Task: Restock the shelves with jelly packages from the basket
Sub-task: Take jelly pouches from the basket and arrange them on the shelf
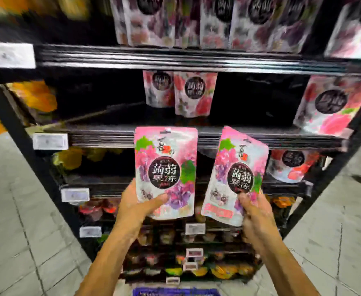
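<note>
Jelly package [165, 174] is held upright by the left grip [136, 208], which is closed on its lower edge with the thumb across the front. Second jelly package [236, 178] is clasped at its bottom by the right grip [254, 214], top leaning right. Above the grips, the middle shelf [111, 135] carries two similar pouches [193, 95] at the back and another pouch [329, 105] up-right of the right grip. Top row of pouches [196, 20] is packed tight. Blue basket [175, 292] is partly seen below, between the forearms; its contents cannot be told.
</note>
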A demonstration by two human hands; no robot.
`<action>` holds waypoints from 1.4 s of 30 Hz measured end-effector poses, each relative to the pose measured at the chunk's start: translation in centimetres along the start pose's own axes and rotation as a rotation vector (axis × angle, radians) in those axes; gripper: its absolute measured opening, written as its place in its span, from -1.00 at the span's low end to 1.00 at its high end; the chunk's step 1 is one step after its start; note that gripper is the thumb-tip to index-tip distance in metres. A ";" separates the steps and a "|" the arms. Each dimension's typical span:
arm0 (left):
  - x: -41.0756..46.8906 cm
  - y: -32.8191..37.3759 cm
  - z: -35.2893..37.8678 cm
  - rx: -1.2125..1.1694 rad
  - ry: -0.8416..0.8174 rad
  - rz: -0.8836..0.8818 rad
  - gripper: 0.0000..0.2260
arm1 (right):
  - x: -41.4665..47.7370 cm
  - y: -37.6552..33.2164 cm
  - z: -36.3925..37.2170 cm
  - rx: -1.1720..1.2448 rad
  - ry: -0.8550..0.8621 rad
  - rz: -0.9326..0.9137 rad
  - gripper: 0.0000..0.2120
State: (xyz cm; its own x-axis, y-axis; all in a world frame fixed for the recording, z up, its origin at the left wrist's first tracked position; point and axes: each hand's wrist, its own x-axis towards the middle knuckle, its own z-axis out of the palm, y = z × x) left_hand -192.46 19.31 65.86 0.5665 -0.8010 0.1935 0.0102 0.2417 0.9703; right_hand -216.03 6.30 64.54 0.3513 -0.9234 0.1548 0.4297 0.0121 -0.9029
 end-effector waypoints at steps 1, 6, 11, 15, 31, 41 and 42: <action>0.3 1.3 0.1 -0.010 -0.016 0.030 -0.47 | 0.2 -1.3 0.6 0.023 -0.014 -0.026 -0.75; 1.6 5.3 0.7 0.000 -0.033 0.140 -0.43 | 0.5 -6.0 2.1 -0.019 -0.022 -0.159 -0.81; 3.2 8.0 2.6 0.031 -0.092 0.214 -0.54 | 0.8 -10.1 1.7 -0.084 0.057 -0.237 -0.58; 4.9 10.1 5.4 0.022 -0.112 0.271 -0.48 | 1.8 -13.1 0.6 -0.091 0.105 -0.305 -0.60; 11.2 15.1 18.6 -0.106 -0.139 0.317 -0.55 | 11.7 -25.8 -5.9 -0.261 0.197 -0.540 -0.53; 13.2 16.0 22.3 -0.056 -0.111 0.370 -0.52 | 19.9 -29.8 -6.9 -0.295 0.166 -0.569 -0.71; 13.5 16.1 22.5 -0.057 -0.110 0.371 -0.51 | 20.6 -30.1 -6.9 -0.308 0.161 -0.574 -0.71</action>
State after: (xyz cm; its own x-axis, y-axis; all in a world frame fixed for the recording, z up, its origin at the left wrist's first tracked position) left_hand -203.23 0.05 87.36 0.4486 -0.7069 0.5468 -0.1309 0.5533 0.8226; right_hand -227.42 -15.68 92.12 -0.0008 -0.7967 0.6044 0.2461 -0.5860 -0.7720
